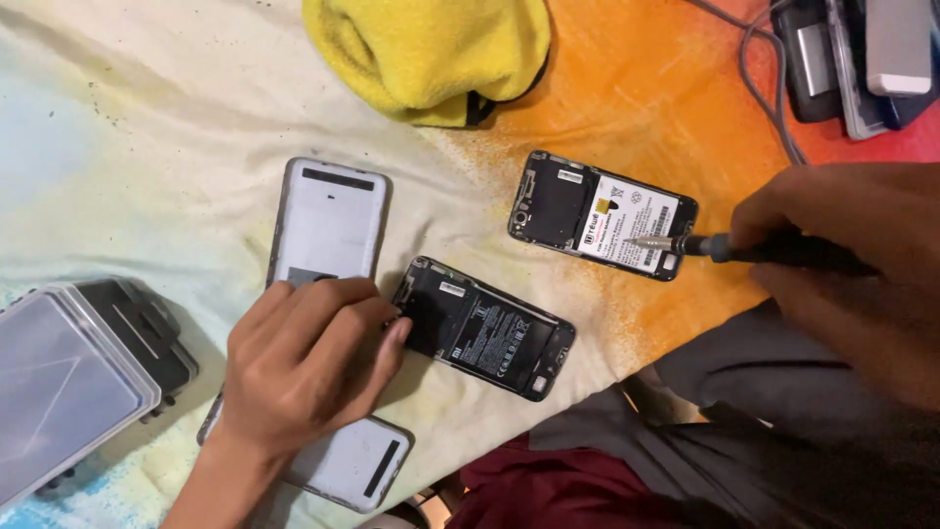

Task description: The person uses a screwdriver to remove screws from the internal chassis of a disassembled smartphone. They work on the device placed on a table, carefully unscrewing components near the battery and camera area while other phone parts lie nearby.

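Two opened-up phones on a stained cloth (147, 167) that goes from pale cream on the left to orange on the right. The left hand (304, 367) is pressing down on the near phone (485, 328), the one with its back off and a black battery showing; fingertips sit right on its left end, fingers curled down, not gripping around it. That phone lies tilted, roughly in the middle of the cloth.

The right hand (852, 255) has its fingers wrapped around a slim dark screwdriver (754, 248). The tip is resting on the second opened phone (602, 216), the one with a white-labelled battery, further back and to the right on the orange part.

Under and beside the left hand are two grey back covers, one (328, 220) lying flat above the hand, the other (352, 465) poking out below the wrist. A clear plastic case (69, 382) sits at the left edge, a yellow cloth (431, 54) at the far edge, and some gadgets with a grey cable (764, 88) in the far right corner.
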